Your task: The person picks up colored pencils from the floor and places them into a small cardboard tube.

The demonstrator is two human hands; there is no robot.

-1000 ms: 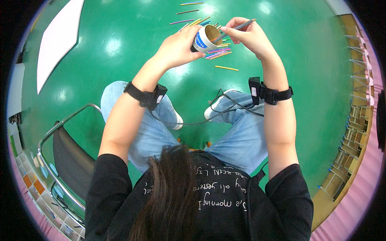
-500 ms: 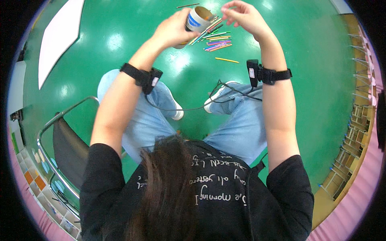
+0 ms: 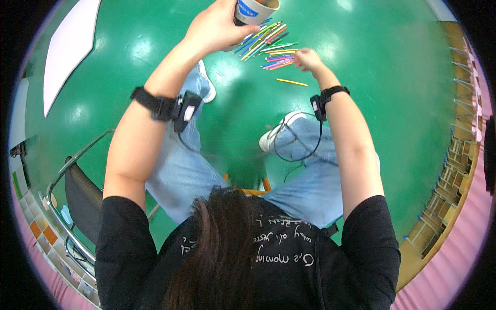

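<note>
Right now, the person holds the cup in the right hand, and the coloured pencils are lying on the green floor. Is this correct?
Not quite: the hand is wrong. The head view shows the cup in the left hand; the right hand is beside the pencils, which are indeed lying on the green floor.

We see a smooth, glossy green floor (image 3: 403, 103) throwing back white glare, and smooth-looking coloured pencils (image 3: 264, 41). The cup (image 3: 253, 19) looks smooth too; card or plastic, we cannot tell. The chair frame (image 3: 77, 152) is shiny metal tubing, the jeans (image 3: 175, 170) faded denim, the T-shirt (image 3: 361, 258) matt cloth.
</note>
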